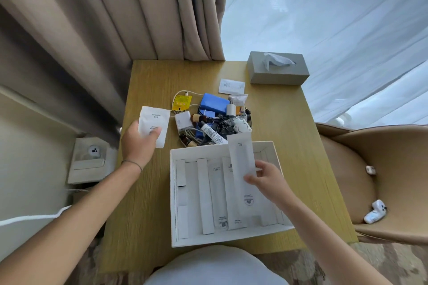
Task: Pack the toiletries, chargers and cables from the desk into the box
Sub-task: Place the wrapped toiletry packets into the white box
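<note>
Wooden desk (148, 192) by curtained window; white box (176, 196) open near front edge. Right hand (266, 180) pinching long sachet (242, 159) over box — lay flat beside packed sachets. Left hand (139, 143) gripping square packet (152, 122). Chargers, cables — piled behind box (213, 120).

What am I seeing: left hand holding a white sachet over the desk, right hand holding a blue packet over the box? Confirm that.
One detail is wrong. In the head view, the right hand holds a long white packet, not a blue one, over the box. The left hand does hold a white sachet over the desk.
</note>
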The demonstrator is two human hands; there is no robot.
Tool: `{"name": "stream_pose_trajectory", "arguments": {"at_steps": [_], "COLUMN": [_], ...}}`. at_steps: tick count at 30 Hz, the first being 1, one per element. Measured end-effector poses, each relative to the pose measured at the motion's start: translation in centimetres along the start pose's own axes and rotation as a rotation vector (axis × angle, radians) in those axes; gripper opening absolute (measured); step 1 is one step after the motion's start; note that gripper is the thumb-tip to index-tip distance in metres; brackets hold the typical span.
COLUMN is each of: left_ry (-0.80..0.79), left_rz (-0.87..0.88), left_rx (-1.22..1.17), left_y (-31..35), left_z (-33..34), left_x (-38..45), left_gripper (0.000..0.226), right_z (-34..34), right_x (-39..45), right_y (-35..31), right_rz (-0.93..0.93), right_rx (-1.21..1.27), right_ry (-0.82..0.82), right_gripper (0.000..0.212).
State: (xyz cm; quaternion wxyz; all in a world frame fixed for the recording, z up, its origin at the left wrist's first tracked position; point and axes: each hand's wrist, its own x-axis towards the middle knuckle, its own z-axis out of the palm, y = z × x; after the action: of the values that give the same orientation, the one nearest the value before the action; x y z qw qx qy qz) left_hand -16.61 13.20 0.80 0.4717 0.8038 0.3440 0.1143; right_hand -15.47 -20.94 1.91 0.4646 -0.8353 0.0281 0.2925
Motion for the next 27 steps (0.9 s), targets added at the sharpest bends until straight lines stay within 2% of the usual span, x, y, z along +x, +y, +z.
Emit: {"name": "stream_pose_trajectory", "arguments": {"at_steps": [4,8,11,14,19,24,27], "left_ry": [0.022,-0.001,-0.032,-0.089,-0.25,-0.372,-0.434], "left_rz": [0.004,0.079,0.127,0.125,0.126,0.041,-0.044], "left_rx": [-0.177,-0.281,-0.298,-0.366,-0.382,-0.379,-0.327], "left_y": [2.7,5.2,6.7,7.7,7.9,6.8,5.9], "left_z": [-0.4,-1.0,-1.5,-1.6,-0.7,0.9,2.0], "left_x": [-1.5,-3.7,-5.7,-7.8,-11.1,-13.2,-14.0], "left_gripper": [0.024,0.026,0.029,0.025,0.021,0.024,0.024], "right_z": [0.1,1.0,1.6,2.0,2.8,3.1,3.5], "right_x": [0.3,0.5,0.8,1.0,0.7,0.9,1.5], "right_y": [1.5,2.4,3.0,3.2,2.7,2.5,3.0], "right_rz": [0.036,0.071,0.083,0.119,0.145,0.04,-0.121], "right_rx": [-0.183,-0.35,-0.463,-0.634,-1.002,-1.246,-1.207], "right_ry": [-0.042,-0.018,0.022,0.063,0.059,0.053,0.009], "right_gripper": [0.028,0.01,0.031,0.039,0.021,0.014,0.002]}}
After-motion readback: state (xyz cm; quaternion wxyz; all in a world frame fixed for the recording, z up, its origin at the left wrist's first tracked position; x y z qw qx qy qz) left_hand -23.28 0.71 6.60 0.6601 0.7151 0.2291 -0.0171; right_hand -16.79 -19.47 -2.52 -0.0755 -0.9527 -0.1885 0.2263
